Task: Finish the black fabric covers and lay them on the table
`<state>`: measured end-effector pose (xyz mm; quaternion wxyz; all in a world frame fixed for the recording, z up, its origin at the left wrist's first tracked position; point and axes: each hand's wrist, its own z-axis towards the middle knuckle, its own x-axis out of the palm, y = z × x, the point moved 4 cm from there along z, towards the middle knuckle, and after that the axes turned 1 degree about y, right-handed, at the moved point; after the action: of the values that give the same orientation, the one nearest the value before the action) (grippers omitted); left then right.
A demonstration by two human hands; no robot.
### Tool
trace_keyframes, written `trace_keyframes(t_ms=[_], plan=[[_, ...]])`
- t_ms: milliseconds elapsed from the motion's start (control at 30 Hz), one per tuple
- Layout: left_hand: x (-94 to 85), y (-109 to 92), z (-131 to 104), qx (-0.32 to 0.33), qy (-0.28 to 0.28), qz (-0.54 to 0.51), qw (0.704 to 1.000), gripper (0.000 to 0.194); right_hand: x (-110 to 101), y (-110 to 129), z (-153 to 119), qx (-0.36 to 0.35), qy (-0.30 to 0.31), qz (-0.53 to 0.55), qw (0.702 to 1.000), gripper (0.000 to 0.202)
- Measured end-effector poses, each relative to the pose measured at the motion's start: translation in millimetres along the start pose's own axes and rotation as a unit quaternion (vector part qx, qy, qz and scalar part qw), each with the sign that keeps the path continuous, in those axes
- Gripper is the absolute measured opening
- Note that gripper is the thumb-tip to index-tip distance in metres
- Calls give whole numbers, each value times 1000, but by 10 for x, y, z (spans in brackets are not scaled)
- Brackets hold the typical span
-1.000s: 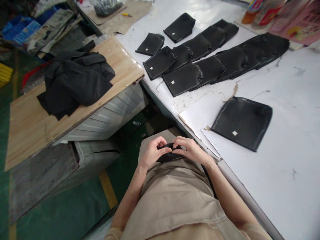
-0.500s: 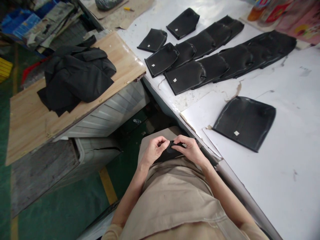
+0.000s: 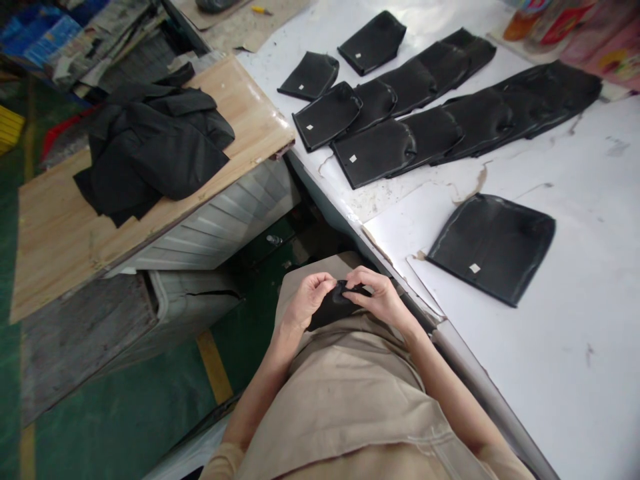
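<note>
Low at my lap, a black fabric piece (image 3: 327, 312) lies against my tan apron, partly hidden by my hands. My left hand (image 3: 311, 297) pinches its upper edge between thumb and fingers. Close beside it, my right hand (image 3: 375, 293) grips the same edge, thumb and fingers bent together. Any smaller part between the fingertips is too small to make out. On the white table to the right lies a flat black panel (image 3: 493, 250) with a small pale square on it. Farther back, overlapping rows of similar black panels (image 3: 375, 150) stretch toward the upper right.
A pile of black cloth (image 3: 160, 147) rests on the wooden board (image 3: 55, 233) at left. The white table's edge (image 3: 345, 210) runs diagonally past my right side. Bottles (image 3: 560, 23) stand at the upper right. A grey bin (image 3: 195, 293) sits below the board.
My hands stay at the black fabric's edge with almost the same pinch, and slightly more of the fabric shows beneath them. The surroundings shift slightly with the camera.
</note>
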<state>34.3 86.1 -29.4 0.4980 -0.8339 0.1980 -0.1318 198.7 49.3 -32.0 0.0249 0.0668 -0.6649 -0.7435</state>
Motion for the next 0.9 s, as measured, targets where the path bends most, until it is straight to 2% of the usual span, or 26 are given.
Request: trace_keyframes(t_ms=[67, 300, 533, 667, 800, 900], plan=[[7, 11, 12, -1, -7, -10, 1000, 31, 4, 12, -16, -24, 5, -39, 999, 1], [-16, 47, 12, 7, -47, -29, 998, 28, 1, -7, -62, -44, 16, -80, 996, 13], [24, 31, -6, -1, -6, -53, 999, 32, -1, -3, -48, -29, 6, -77, 997, 12], [24, 88, 14, -25, -36, -51, 998, 29, -5, 3, -55, -23, 10, -90, 996, 14], [16, 64, 28, -2, -53, -17, 998, 29, -18, 32, -61, -22, 32, -99, 994, 18], [7, 29, 31, 17, -69, 8, 997, 25, -27, 45, -53, -10, 48, -67, 997, 11]])
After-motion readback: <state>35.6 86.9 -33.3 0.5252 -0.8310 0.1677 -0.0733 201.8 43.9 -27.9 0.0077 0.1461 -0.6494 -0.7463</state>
